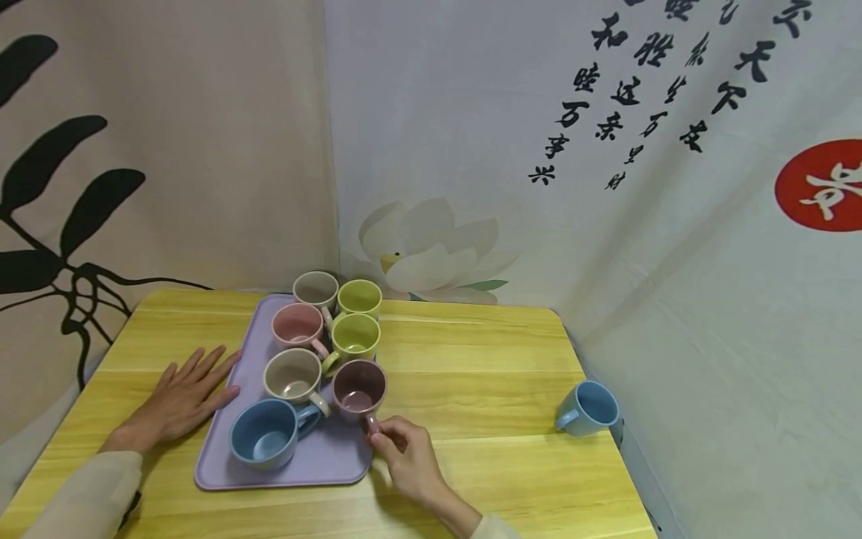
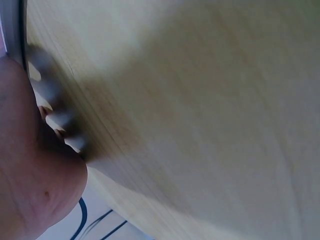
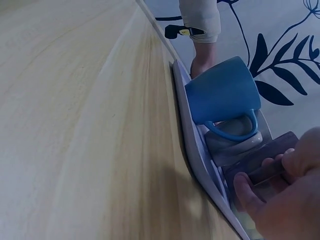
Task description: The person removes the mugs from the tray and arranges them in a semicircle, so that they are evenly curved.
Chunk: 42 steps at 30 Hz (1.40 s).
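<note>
My right hand (image 1: 409, 458) pinches the handle of a mauve mug (image 1: 359, 391) at the right side of a lavender tray (image 1: 337, 457). In the right wrist view, fingers and thumb close round that handle. My left hand (image 1: 185, 397) lies with spread, straight fingers on the table, its fingertips at the tray's left edge. A blue mug (image 1: 266, 434) stands at the tray's front left, behind it a beige mug (image 1: 294, 378) and a pink mug (image 1: 298, 326). Two yellow-green mugs (image 1: 355, 337) stand behind the mauve one. Whether the mauve mug touches the tray I cannot tell.
Another blue mug (image 1: 587, 409) stands alone near the right edge of the wooden table (image 1: 471, 374). A greyish mug (image 1: 316, 290) is at the tray's back left. Printed cloth (image 1: 431, 135) hangs behind the table.
</note>
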Available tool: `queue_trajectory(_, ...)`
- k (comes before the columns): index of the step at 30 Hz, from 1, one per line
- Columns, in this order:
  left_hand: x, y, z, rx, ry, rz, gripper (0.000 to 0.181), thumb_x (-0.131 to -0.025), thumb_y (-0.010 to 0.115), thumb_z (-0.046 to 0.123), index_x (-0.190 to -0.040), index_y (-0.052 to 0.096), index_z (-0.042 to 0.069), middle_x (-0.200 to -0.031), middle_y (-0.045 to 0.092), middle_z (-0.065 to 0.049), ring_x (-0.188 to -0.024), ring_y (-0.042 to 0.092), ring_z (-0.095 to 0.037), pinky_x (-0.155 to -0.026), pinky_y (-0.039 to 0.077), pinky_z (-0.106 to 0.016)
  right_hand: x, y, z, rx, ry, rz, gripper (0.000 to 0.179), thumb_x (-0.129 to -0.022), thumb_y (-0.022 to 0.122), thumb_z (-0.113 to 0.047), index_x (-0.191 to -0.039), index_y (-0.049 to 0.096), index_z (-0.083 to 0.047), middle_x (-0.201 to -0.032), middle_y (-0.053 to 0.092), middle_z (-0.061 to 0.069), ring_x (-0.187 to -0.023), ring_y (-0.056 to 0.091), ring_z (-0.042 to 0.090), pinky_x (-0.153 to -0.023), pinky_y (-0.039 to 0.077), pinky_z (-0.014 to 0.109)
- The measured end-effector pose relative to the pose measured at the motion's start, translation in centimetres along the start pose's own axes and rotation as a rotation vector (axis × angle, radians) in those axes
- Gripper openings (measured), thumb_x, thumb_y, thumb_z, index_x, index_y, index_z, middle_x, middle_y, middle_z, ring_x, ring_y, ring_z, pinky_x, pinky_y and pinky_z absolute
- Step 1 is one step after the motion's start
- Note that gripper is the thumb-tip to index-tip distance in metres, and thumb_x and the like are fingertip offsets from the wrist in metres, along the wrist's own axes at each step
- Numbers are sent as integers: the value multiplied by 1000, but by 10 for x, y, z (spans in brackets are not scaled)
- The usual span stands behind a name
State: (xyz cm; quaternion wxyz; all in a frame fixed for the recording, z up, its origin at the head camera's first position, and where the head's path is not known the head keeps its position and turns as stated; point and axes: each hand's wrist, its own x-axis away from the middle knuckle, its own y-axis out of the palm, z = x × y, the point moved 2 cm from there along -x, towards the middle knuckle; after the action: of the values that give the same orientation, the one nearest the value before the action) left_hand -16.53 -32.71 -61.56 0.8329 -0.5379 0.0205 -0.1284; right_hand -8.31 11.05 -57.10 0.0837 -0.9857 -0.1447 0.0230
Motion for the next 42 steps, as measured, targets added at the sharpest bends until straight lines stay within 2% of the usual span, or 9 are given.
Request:
queue_trajectory(5, 0, 2, -2, 8, 2, 1, 85, -116, 47, 64, -183, 14, 25, -189, 11, -28, -172, 0, -64, -130, -5, -90, 0, -3, -2, -10, 3, 5, 17, -109, 71, -5, -117, 79, 7, -114, 80, 30, -105, 83, 33, -99, 68, 30)
queue_trajectory(10, 0, 2, -3, 10, 4, -1, 84, -116, 47, 63, -183, 14, 25, -189, 11, -28, -172, 0, -64, -130, -6, -90, 0, -6, -5, -43, 6, 13, 20, -109, 70, -3, -119, 76, 13, -116, 78, 33, -108, 83, 37, -101, 68, 32)
queue_trajectory(17, 1, 1, -1, 8, 4, 3, 84, -116, 47, 63, -183, 15, 25, -188, 12, -29, -172, 1, -64, -130, -4, -90, 0, -14, -5, -43, 1, 44, 17, -108, 71, -2, -117, 78, 12, -116, 77, 34, -106, 83, 26, -104, 68, 43)
queue_trajectory(28, 2, 0, 0, 8, -1, 0, 85, -115, 47, 64, -183, 15, 24, -188, 12, -29, -172, 1, -64, -130, -4, -90, -4, -34, -10, -53, -33, 112, 16, -108, 72, -2, -117, 78, 10, -118, 79, 33, -107, 83, 26, -102, 68, 30)
queue_trajectory(37, 2, 0, 0, 12, -2, -1, 85, -116, 47, 64, -183, 14, 24, -188, 11, -29, -172, 1, -64, -130, -5, -90, -10, -54, -9, -33, -50, 190, 14, -107, 72, 0, -117, 79, 7, -117, 81, 31, -110, 84, 36, -100, 68, 29)
queue_trajectory(42, 1, 1, -1, 13, 0, 1, 84, -116, 46, 64, -183, 15, 24, -189, 11, -28, -172, 0, -64, -130, -5, -90, -13, -66, -8, -24, -58, 239, 14, -107, 72, 2, -118, 79, 7, -118, 81, 31, -108, 85, 28, -100, 68, 29)
